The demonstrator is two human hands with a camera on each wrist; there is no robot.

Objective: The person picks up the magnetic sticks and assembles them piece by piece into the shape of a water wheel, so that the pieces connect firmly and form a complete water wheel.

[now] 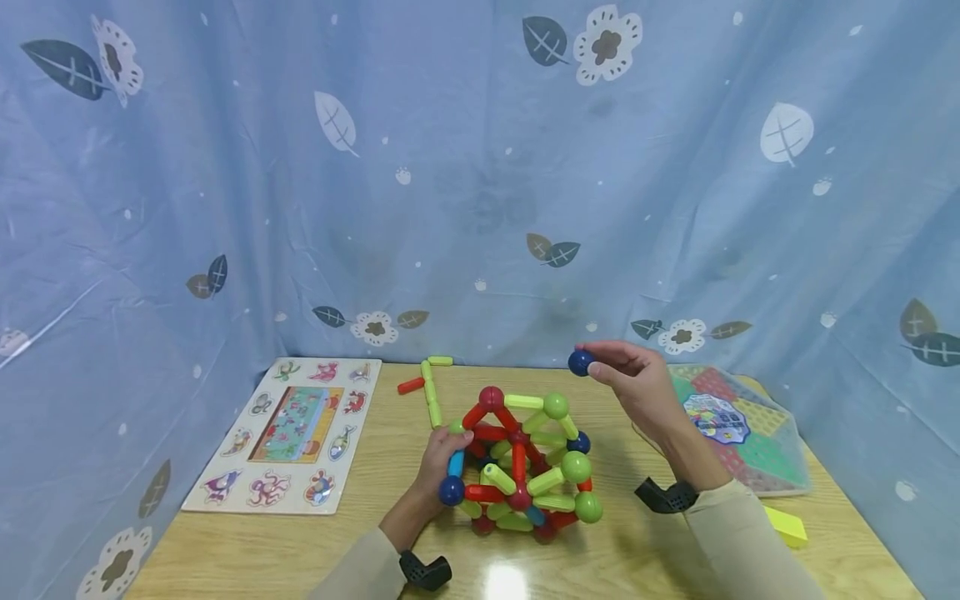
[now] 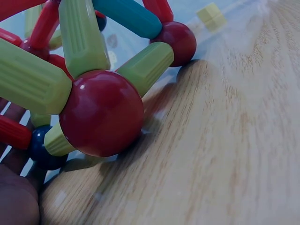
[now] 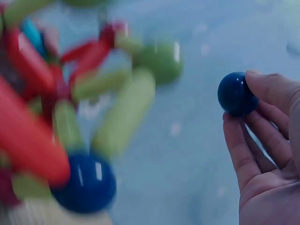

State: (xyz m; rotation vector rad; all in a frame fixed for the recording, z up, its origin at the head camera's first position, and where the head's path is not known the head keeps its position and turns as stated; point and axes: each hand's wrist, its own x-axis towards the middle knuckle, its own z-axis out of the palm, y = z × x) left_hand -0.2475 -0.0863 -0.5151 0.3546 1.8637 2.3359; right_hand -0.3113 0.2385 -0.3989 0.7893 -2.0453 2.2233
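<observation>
A structure of magnetic sticks and balls, in red, green, yellow-green and blue, stands on the wooden table. My left hand holds its left side, thumb over the top near a green ball. Low in the left wrist view, a big dark red ball sits close to the tabletop. Up and to the right of the structure, my right hand pinches a loose dark blue ball between thumb and fingertips, apart from the structure. Another blue ball belongs to the structure's right side.
Several loose sticks, yellow-green and red, lie behind the structure. A sea-animal puzzle board is on the left. At the right are a clear plastic box with coloured pieces and a yellow block. A blue curtain hangs behind the table.
</observation>
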